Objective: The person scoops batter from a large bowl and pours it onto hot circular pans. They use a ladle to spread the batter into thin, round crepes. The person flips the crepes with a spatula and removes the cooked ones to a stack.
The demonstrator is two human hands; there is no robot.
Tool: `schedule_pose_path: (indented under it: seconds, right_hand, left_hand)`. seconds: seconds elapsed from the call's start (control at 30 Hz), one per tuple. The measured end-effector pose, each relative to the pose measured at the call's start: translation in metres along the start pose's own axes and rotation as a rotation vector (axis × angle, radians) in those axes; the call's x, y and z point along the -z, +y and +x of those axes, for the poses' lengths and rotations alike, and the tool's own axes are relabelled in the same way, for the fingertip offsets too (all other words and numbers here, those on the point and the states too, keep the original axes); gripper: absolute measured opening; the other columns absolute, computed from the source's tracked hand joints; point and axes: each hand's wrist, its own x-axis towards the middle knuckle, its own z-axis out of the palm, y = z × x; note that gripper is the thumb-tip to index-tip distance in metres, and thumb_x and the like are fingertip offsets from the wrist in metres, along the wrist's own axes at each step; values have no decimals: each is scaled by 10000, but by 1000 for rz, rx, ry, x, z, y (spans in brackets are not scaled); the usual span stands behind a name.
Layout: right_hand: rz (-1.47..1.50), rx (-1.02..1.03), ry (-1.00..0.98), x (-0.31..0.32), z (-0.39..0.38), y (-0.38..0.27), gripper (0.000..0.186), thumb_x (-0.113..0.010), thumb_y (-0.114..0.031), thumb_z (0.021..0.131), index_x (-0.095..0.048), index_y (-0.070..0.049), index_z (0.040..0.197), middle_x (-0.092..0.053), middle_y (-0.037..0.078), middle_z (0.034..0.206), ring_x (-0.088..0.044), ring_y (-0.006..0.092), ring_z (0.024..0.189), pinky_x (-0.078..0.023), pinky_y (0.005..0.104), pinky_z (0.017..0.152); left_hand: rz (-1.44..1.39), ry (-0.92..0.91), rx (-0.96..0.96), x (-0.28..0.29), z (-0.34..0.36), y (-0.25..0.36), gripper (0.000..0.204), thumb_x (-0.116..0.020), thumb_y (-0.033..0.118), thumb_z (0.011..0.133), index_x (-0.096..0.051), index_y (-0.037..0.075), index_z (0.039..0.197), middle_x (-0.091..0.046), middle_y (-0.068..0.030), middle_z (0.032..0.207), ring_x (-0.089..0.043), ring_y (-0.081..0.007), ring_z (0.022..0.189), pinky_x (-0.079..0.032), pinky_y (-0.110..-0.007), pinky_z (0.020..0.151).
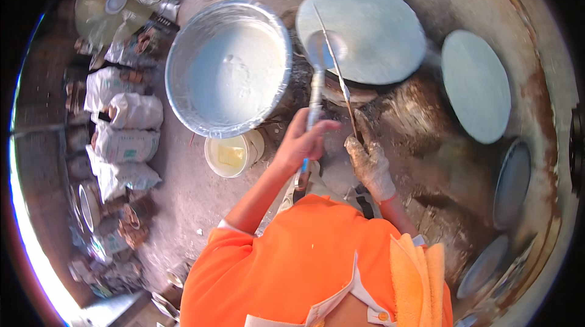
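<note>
My bare left hand (304, 139) is closed round the long handle of a ladle, with one finger stretched out to the right. The ladle (316, 86) is blurred; its round bowl is over the near left part of a large round griddle plate (384, 35) with a pale surface. In a dirty work glove, my right hand (370, 165) grips a long thin stick (339, 74), which slants up and left across the ladle bowl and the plate. Left of the ladle stands a wide metal basin (237, 62) of white, batter-like liquid.
A white bucket (212, 162) with yellowish liquid stands below the basin. More pale round plates (475, 86) line the curved wall at right, the lower ones (512, 184) tilted. White sacks (128, 144) and clutter lie along the left side. An orange towel (417, 278) hangs over my right shoulder.
</note>
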Motion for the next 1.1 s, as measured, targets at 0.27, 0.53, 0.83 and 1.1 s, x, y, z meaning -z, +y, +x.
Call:
schedule_pose_path:
  seconds: [0.27,0.53,0.83,1.1]
  right_hand:
    - [1120,-1153,-670,-74,101,-2,226,-475,-267,880,-472,-67,776,-346,-35,495,-295,66,363,-236,206,310]
    - [700,-869,-804,-167,131,-9,270,-486,-179,870,-465,-86,1123,-428,-21,618,-329,60,368,-272,214,311]
    - [-626,-71,-553,-217,168,76,432,-447,-177,854,-390,-169,1282,-600,173,963,-593,342,733,-488,422,662]
    - [-973,347,-743,-130,238,-20,577,-420,-203,871,-192,-231,1401,-308,42,1406,-493,266,1100,-430,358,914]
  left_hand:
    - [-178,551,-170,130,-64,39,199,-448,139,916,-411,97,1107,-472,-29,703,-343,-67,380,-309,-225,366]
    - [-265,499,-84,183,-32,62,214,-429,112,897,-390,55,1099,-421,-26,679,-346,-80,377,-306,-242,351]
    - [-347,314,118,301,161,-70,136,-482,75,835,-346,68,828,-339,16,566,-314,-95,371,-276,-273,337]
    - [-482,80,29,257,78,63,90,-448,67,890,-462,23,966,-370,30,605,-292,-15,359,-242,-169,324]
